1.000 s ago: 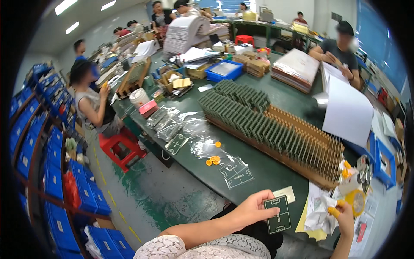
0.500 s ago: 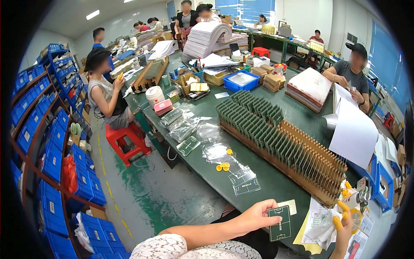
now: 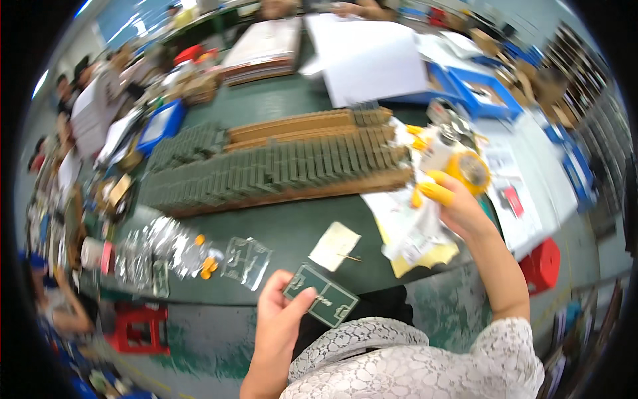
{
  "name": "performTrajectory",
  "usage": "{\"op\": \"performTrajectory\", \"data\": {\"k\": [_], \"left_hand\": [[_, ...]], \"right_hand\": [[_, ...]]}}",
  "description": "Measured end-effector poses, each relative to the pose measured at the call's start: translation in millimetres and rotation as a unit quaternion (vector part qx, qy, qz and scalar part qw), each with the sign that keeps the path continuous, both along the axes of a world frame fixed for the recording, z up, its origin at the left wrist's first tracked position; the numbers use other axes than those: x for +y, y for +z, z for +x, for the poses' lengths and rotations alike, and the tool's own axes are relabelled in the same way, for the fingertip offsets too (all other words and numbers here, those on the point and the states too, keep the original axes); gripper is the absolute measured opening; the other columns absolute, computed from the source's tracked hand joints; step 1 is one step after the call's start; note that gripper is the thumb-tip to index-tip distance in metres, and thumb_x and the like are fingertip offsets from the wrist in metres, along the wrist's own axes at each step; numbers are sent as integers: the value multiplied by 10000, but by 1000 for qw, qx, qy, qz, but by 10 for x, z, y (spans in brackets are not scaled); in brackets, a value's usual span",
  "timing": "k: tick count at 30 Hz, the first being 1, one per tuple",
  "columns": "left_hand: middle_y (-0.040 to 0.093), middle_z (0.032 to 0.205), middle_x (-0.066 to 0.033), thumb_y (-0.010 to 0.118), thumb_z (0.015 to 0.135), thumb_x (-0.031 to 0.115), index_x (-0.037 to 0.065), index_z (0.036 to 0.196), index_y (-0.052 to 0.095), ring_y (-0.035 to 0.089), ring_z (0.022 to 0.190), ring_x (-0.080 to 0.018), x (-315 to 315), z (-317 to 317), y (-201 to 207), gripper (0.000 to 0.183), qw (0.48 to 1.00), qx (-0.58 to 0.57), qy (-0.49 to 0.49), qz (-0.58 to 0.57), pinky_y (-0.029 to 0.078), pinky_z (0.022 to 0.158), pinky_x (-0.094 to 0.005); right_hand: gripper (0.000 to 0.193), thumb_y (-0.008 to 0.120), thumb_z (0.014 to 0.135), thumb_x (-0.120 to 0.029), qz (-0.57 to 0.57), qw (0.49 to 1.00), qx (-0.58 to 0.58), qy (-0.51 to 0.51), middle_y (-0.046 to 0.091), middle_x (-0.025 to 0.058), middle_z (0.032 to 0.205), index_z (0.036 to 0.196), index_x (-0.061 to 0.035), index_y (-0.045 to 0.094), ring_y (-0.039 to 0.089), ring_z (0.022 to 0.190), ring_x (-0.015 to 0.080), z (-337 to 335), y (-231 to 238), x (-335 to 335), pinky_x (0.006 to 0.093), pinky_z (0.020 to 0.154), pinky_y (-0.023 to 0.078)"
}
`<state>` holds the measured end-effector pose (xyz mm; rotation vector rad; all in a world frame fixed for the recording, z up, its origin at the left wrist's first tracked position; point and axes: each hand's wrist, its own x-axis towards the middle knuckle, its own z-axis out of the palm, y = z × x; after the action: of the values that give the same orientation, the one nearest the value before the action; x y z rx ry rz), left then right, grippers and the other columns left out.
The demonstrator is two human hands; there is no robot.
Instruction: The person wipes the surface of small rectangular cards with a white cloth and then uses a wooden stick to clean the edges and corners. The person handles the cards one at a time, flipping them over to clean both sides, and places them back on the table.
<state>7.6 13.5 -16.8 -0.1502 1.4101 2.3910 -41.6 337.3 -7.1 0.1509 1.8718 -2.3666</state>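
Note:
My left hand (image 3: 282,306) is closed on a dark green card (image 3: 321,295) printed with white pitch lines, its thumb flat on the face. The card is tilted just off the near table edge. Yellow finger cots cover fingertips of my right hand (image 3: 448,199), which is bent beside the near end of the slotted wooden rack (image 3: 299,196). A crumpled white cloth (image 3: 428,229) hangs against these fingers and appears gripped; blur softens the hold. Rows of upright green cards (image 3: 266,166) fill much of the rack. A cream paper square (image 3: 332,243) lies beyond the held card, a thin stick (image 3: 350,257) across its edge.
Clear plastic sleeves (image 3: 246,261) and orange finger cots (image 3: 209,267) lie left on the green table (image 3: 299,229). A yellow tape roll (image 3: 470,171) and bottle (image 3: 438,147) stand right. White sheets (image 3: 369,56) overhang the far side. Red stools (image 3: 541,266) flank the table.
My view has swung right, bringing the rack across the middle. My left hand has drawn the green card nearer my body and tilted it. My right hand still stays by the cloth.

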Motion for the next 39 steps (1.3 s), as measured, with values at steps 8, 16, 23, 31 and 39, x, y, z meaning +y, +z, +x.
{"op": "performTrajectory", "data": {"k": [8,16,23,31,39], "left_hand": [[612,873,-51,599,883,-26,36,926,479,591,761,-78,38,-46,-23,142,1000,-15,-16,-19,493,739,-239],[599,859,-42,599,881,-17,37,917,480,565,766,-55,60,-59,7,135,999,-8,-8,-45,460,737,-219],[597,859,-26,617,879,-13,37,916,490,557,766,-38,58,-66,38,141,998,11,9,-58,446,708,-192],[612,931,-37,625,893,0,40,921,478,577,824,-35,-6,-79,-3,156,999,9,-11,-35,479,704,-180],[608,931,-40,621,883,-16,34,924,461,575,825,-29,6,-64,31,172,999,9,-18,-43,492,688,-184]], "right_hand": [[236,725,852,-134,68,997,-17,-45,665,44,987,1046,-32,639,627,890,114,123,42,155,268,803,493],[222,717,700,-29,732,575,286,-226,639,39,932,922,-33,711,584,925,204,-15,217,460,361,854,422],[200,627,677,-28,840,407,291,-211,624,57,973,859,-38,710,549,988,242,-422,146,724,395,881,397],[196,621,697,4,875,360,264,-189,614,60,1043,873,-9,707,547,1037,239,-354,93,650,393,923,400],[258,664,675,14,845,402,282,-212,621,67,1067,929,-15,702,545,1044,261,-233,221,427,392,938,392]]}}
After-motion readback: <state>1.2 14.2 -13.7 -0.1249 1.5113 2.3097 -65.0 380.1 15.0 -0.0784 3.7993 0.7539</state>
